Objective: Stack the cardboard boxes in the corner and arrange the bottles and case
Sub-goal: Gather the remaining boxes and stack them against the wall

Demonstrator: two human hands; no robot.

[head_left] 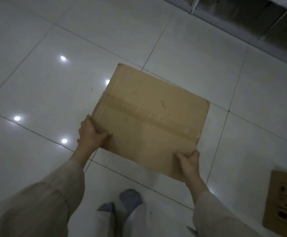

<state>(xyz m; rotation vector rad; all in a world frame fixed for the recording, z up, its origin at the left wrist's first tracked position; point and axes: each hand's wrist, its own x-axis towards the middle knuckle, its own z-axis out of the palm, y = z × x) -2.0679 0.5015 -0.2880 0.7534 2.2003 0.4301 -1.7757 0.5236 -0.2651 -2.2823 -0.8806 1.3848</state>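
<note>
A brown cardboard box (149, 117), taped shut along its middle seam, is held above the white tiled floor in front of me. My left hand (92, 134) grips its near left corner, thumb on top. My right hand (189, 164) clasps the near right corner from the side. Both arms wear pale long sleeves. A second cardboard box (283, 204) with black printed marks lies on the floor at the lower right, cut off by the frame edge. No bottles or case show in this view.
Glossy white floor tiles (42, 93) with dark grout lines reflect ceiling lights. A grey metal shelf base (241, 19) runs along the upper right. My feet in grey socks (130, 199) stand just below the held box.
</note>
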